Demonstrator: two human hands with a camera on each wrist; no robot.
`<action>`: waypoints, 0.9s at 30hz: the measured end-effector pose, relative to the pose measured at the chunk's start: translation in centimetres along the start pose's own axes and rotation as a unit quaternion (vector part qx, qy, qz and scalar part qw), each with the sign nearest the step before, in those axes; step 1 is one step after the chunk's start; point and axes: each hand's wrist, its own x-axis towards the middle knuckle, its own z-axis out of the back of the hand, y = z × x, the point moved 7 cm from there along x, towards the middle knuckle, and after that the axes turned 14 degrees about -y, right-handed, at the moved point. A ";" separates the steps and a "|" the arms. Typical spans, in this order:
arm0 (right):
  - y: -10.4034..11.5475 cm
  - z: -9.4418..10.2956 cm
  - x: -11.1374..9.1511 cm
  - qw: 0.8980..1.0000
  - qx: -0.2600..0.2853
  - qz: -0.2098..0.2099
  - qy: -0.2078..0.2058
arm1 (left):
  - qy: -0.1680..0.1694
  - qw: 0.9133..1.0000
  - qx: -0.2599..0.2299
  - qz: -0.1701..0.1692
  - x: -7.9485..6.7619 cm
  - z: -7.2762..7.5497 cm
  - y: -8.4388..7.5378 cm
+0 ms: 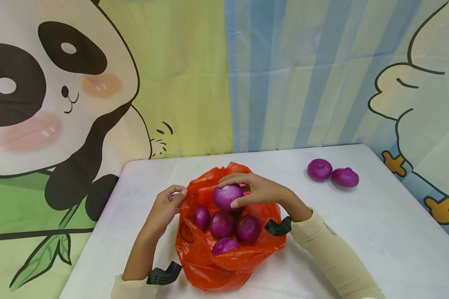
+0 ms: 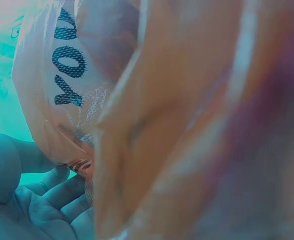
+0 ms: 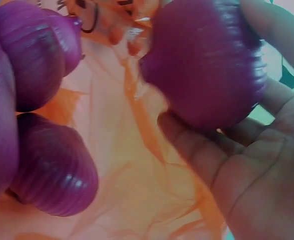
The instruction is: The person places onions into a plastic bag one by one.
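Note:
A red plastic bag (image 1: pixel 243 265) stands wide-mouthed on the table with several purple onions (image 1: pixel 221 223) inside. My left hand (image 1: pixel 168 207) pinches the bag's left rim between thumb and fingers; the left wrist view shows the thumb and fingers at the printed plastic (image 2: pixel 41 120). Over the bag's mouth, my right hand (image 1: pixel 256 190) grips one onion (image 1: pixel 227 197) by its sides. In the right wrist view, that onion (image 3: pixel 202 65) sits between thumb and fingers, apart from the other onions (image 3: pixel 56 165) to its left.
Two more onions, one round (image 1: pixel 319 170) and one flatter (image 1: pixel 345 177), lie side by side at the table's back right. A white cloth covers the table (image 1: pixel 321 220). Behind it hangs a curtain (image 1: pixel 194 83) with cartoon animals.

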 end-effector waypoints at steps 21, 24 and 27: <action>-3.9 -2.5 0.9 0.995 -0.086 -0.051 0.009 | -0.004 1.000 -0.015 0.001 0.2 0.2 0.0; -3.8 -2.3 0.7 0.996 -0.080 -0.047 0.010 | -0.004 1.000 -0.012 0.000 0.2 0.2 -0.1; -3.7 -2.3 0.6 0.996 -0.084 -0.041 0.013 | -0.005 1.000 -0.011 -0.002 0.2 0.2 -0.1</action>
